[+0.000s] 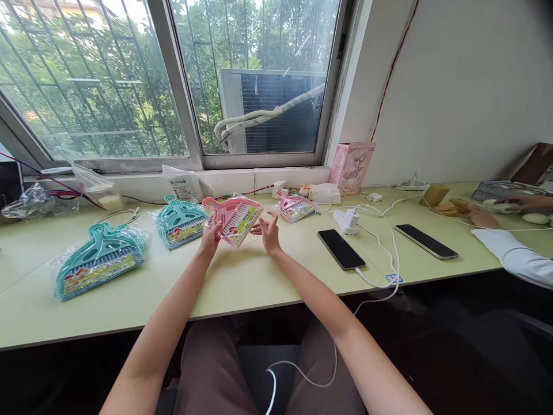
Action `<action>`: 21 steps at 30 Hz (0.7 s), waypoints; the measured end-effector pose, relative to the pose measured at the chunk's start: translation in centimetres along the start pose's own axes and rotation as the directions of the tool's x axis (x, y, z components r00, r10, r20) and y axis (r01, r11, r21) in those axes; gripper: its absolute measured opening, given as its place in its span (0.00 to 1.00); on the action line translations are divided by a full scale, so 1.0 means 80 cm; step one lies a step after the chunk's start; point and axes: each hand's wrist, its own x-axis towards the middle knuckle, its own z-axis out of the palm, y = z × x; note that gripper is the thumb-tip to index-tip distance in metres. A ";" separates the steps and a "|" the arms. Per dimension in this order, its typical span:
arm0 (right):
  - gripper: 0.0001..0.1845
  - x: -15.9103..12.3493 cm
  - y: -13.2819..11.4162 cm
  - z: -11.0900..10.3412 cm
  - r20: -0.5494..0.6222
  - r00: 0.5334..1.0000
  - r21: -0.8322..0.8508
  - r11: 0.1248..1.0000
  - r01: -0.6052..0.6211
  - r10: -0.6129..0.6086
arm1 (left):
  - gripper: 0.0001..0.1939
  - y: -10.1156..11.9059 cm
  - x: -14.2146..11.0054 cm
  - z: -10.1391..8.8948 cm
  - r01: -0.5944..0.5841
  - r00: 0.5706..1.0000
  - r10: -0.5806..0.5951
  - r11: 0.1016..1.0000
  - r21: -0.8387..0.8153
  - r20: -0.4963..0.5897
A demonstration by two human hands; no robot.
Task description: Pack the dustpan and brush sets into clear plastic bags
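Note:
My left hand [210,239] grips the left side of a pink dustpan and brush set [237,219] in clear plastic wrap, tilted just above the table. Beside its right edge is my right hand [268,232], fingers apart and bent; whether a fingertip touches the wrap I cannot tell. A smaller pink wrapped set [295,206] lies behind my right hand. Left of my hands are two wrapped teal dustpan and brush sets, a nearer, larger one [101,259] and a smaller one [179,222].
Right of my hands lie a phone [341,249] on a white cable, a white charger [347,220] and a second phone [425,241]. A pink box [352,168] stands by the wall. At far right, another person's sleeve [514,256] and hands reach over the table [242,291].

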 end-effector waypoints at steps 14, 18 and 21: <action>0.09 0.008 0.009 0.001 -0.020 0.996 -0.032 0.996 -0.082 0.082 | 0.17 -0.010 0.007 -0.006 0.012 0.993 -0.017 0.999 -0.047 -0.119; 0.06 0.014 0.018 0.000 0.008 0.962 0.072 0.960 -0.271 0.271 | 0.14 -0.010 0.003 -0.001 0.045 0.995 -0.051 0.996 -0.071 -0.085; 0.08 0.016 0.024 -0.002 -0.013 0.946 0.128 0.938 -0.321 0.325 | 0.14 -0.009 -0.001 0.003 0.070 0.997 -0.072 0.996 -0.064 -0.028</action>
